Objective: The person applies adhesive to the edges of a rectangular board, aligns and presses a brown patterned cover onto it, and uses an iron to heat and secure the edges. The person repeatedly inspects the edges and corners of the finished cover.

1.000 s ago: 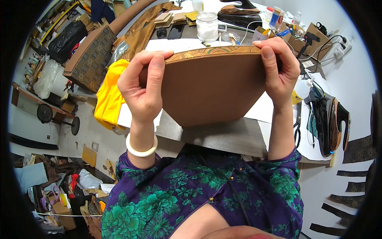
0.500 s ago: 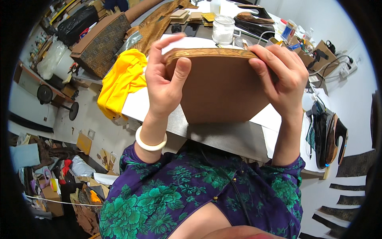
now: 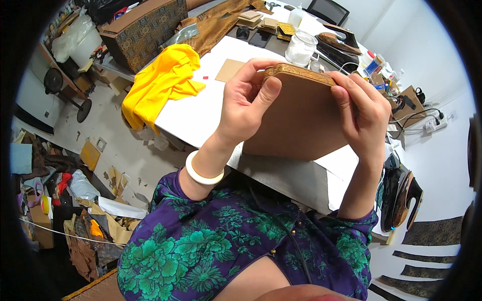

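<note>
A flat brown panel (image 3: 296, 118) stands tilted up before me, its bottom edge on a dark grey slab (image 3: 281, 173). A golden patterned band runs along its top edge, and its corners are rounded. My left hand (image 3: 246, 103) grips the upper left corner, thumb on the near face and fingers behind, partly hidden. On the upper right, my right hand (image 3: 364, 108) pinches the banded edge between thumb and fingers. The panel's far side is out of sight.
A yellow cloth (image 3: 163, 85) hangs over the table's left edge. Behind the panel are a glass jar (image 3: 301, 48), a tan card (image 3: 230, 70) and a phone (image 3: 260, 38). An iron (image 3: 407, 200) stands at the right. Scraps (image 3: 95, 200) litter the floor at the left.
My view has turned, so the table's contents sit differently in the picture. My left hand has closed in on the panel's corner, its fingers now bent behind it. My right hand keeps its pinch.
</note>
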